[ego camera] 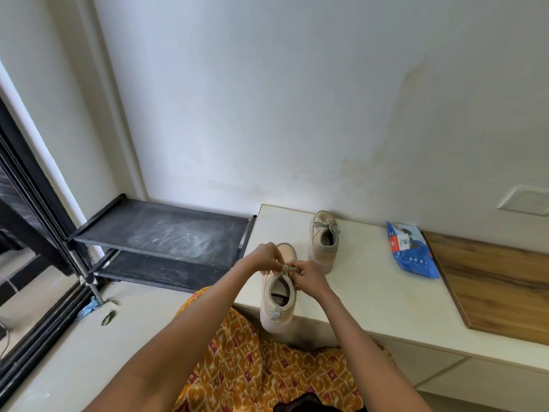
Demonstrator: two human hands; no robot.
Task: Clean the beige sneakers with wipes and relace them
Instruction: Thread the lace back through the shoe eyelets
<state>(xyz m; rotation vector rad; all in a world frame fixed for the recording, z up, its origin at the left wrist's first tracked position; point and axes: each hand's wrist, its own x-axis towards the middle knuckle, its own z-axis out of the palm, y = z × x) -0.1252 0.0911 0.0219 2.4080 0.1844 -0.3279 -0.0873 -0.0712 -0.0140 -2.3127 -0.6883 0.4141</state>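
One beige sneaker (278, 304) stands at the front edge of the white counter (371, 292), heel toward me and overhanging slightly. My left hand (266, 258) and my right hand (309, 276) meet above its opening, each pinching the grey lace (287, 268) stretched between their fingertips. The second beige sneaker (324, 240) stands farther back on the counter, its lace tied in a bow. A blue pack of wipes (411, 252) lies flat to the right of it.
A wooden board (499, 286) covers the counter's right part. A black two-tier shoe rack (160, 233) stands to the left against the wall. A dark sliding-door frame (35, 233) runs along the far left. A blue scrap (89, 307) lies on the floor.
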